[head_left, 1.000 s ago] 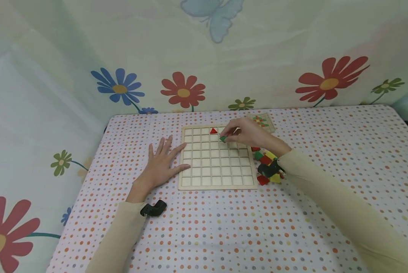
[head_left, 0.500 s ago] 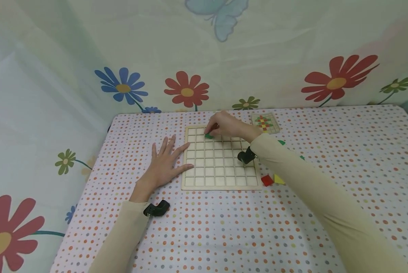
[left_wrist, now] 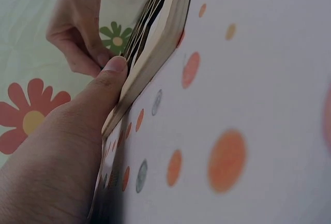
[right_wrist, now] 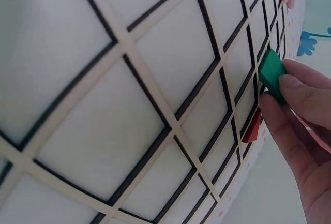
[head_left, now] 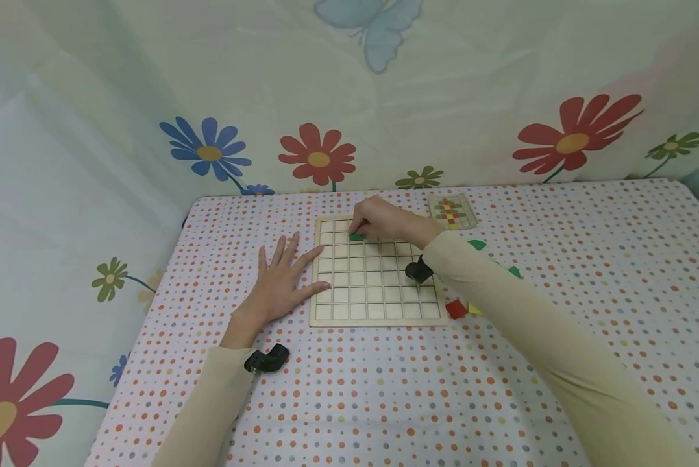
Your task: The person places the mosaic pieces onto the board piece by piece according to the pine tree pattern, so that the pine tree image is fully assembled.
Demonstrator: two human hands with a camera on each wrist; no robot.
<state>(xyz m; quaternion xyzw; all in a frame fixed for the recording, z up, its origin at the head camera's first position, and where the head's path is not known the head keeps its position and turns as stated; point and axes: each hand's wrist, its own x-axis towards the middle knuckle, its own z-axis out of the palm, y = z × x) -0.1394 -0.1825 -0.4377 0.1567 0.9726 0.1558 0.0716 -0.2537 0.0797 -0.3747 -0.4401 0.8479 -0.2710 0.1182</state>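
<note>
- R hand (head_left: 380, 217): fingers pinch green pc. (right_wrist: 271, 73) nr. far edge of board (head_left: 357, 279).
- L hand (head_left: 274, 288): fingers spread wide, thumb on board L edge.
- Patterned card (head_left: 454, 212): nr. table (head_left: 384, 389) far edge.

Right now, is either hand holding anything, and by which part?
The right hand pinches the green piece by its edges; the left hand holds nothing.

Dotted tabletop (head_left: 378, 395): 1 grid board (head_left: 357, 279), 1 pattern card (head_left: 453, 213), red, green, yellow pieces (head_left: 457, 309).
</note>
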